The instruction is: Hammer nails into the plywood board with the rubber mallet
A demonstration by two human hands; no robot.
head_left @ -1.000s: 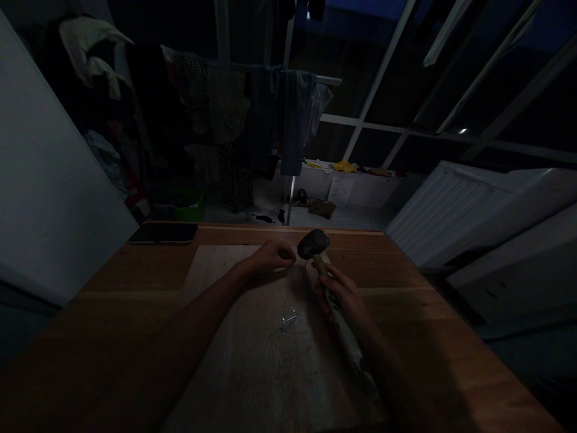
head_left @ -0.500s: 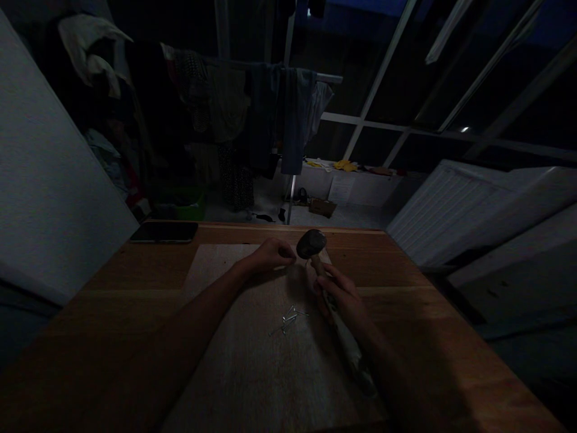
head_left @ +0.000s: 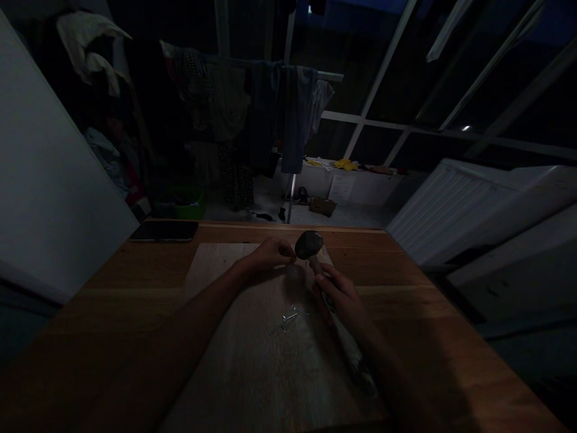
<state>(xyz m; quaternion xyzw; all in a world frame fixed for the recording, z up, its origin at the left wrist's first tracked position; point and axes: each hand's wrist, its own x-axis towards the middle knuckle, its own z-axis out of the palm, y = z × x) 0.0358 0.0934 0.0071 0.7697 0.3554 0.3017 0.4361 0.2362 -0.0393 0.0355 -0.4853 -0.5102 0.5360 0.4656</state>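
The scene is dim. My right hand (head_left: pixel 339 296) is wrapped round the wooden handle of a hammer (head_left: pixel 309 244), whose dark head hovers just right of my left fingertips. My left hand (head_left: pixel 269 254) rests on a pale wooden board (head_left: pixel 252 361) with thumb and fingers pinched together; what they pinch is too small and dark to make out. A small heap of several nails (head_left: pixel 288 317) lies on the board between my two forearms.
The board lies on a brown wooden table (head_left: pixel 112 282). A dark tablet or phone (head_left: pixel 164 231) sits at the table's far left corner. Beyond the table stand a clothes rack (head_left: pixel 252 102) with hanging garments, a white radiator (head_left: pixel 446 204) and large windows.
The hammer head has drifted slightly left, closer to my left fingertips. My left hand keeps its pinch in the same place.
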